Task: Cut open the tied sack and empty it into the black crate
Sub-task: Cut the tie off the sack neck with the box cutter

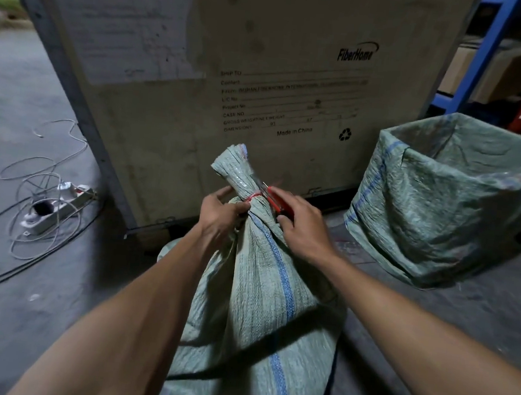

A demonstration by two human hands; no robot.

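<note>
my left hand [222, 212] fingers grip the sack [252, 293] neck; it stands upright on the floor, tied end pointing up and far. right hand [306, 224] holds red scissors [273, 198] at the red tie [254, 196].

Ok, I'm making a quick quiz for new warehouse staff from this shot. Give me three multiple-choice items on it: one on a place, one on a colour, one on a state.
1. Where is the power strip?
A. On the floor, left of the tied sack
B. On the blue shelf
C. Inside the open sack

2. What colour is the tie around the tied sack neck?
A. Blue
B. Red
C. White

3. What state is the tied sack in?
A. Emptied flat
B. Cut open
C. Tied shut

Answers: 1 A, it lies among cables on the floor at left. 2 B, a red band cinches the neck. 3 C, the left hand grips the bunched neck while the right hand holds red-handled scissors at the tie.
</note>
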